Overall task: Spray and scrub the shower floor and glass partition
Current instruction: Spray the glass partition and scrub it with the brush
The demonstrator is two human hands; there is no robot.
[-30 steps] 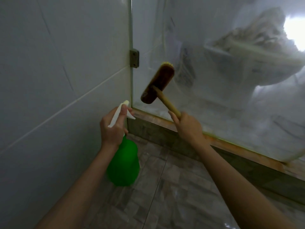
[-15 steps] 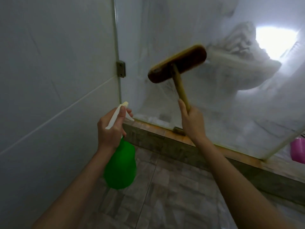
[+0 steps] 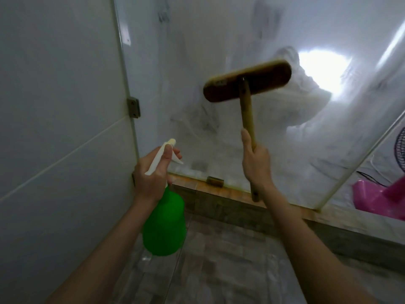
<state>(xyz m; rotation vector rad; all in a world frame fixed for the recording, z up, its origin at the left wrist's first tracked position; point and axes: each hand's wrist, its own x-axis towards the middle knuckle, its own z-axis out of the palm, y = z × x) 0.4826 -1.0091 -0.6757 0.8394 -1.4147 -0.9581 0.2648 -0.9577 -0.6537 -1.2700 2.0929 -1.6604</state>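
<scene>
Left hand [image 3: 153, 172] is clamped round the neck of the green plastic spray bottle with white trigger head [image 3: 164, 222]. The body hangs at 6 o'clock under the fist and the nozzle points to about 1 o'clock at the glass. Right hand [image 3: 256, 163] is wrapped tight on the handle of the long-handled wooden scrub brush with flat oblong head [image 3: 247, 81]. The head sits at 12 o'clock above the hand and looks pressed on the foam-smeared glass partition [image 3: 192, 73].

Step is judged to be scrubbing the glass. Keep the bristles flat, overlap the strokes, work the top first, and respray any dry patches. A wet handle may slip.

The surface is cloudy and streaked, so it is likely not done. White tiled wall [image 3: 54, 106] at 9 o'clock, with a metal hinge [image 3: 133, 107] on the glass edge. Brown stone curb [image 3: 221, 194] under the glass. Grey stone-look shower floor [image 3: 219, 260] at 6 o'clock looks wet and probably slippery. Pink plastic tub [image 3: 372, 198] at 3 o'clock, beyond the glass.
</scene>
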